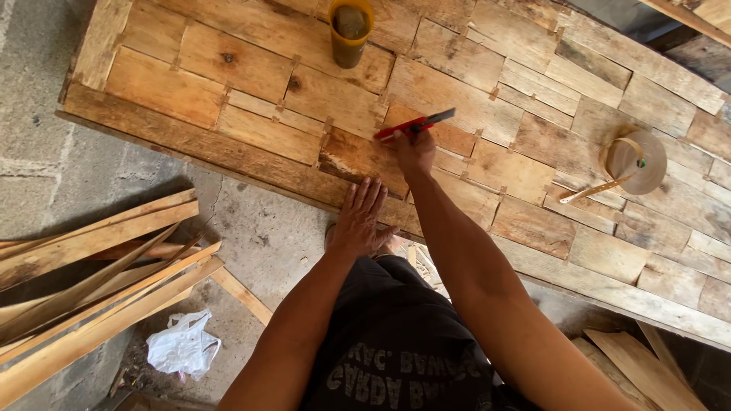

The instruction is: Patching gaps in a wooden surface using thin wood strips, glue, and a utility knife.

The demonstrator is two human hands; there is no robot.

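Head view: at mid-frame the right hand [415, 151] is closed around a red-handled knife [415, 124], whose dark blade points toward the upper right, just above the knuckles. The tool is held over a reddish block in a panel [251, 68] of rough, pieced wood, laid brick-like with small wedges set at the joints. Just below and to the left, the left hand [362, 221] is laid flat, fingers spread and palm down, on the panel's near edge board. The grain of the blocks is coarse, pale to brown. At the top of the frame a yellow cup [350, 34] with a dark filling stands on the panel. To the right a roll of tan edging strip [636, 161] lies on the wood, its loose end uncurled. At lower left long thin slats [91, 274] are piled on grey concrete, beside a crumpled white bag [183, 346].
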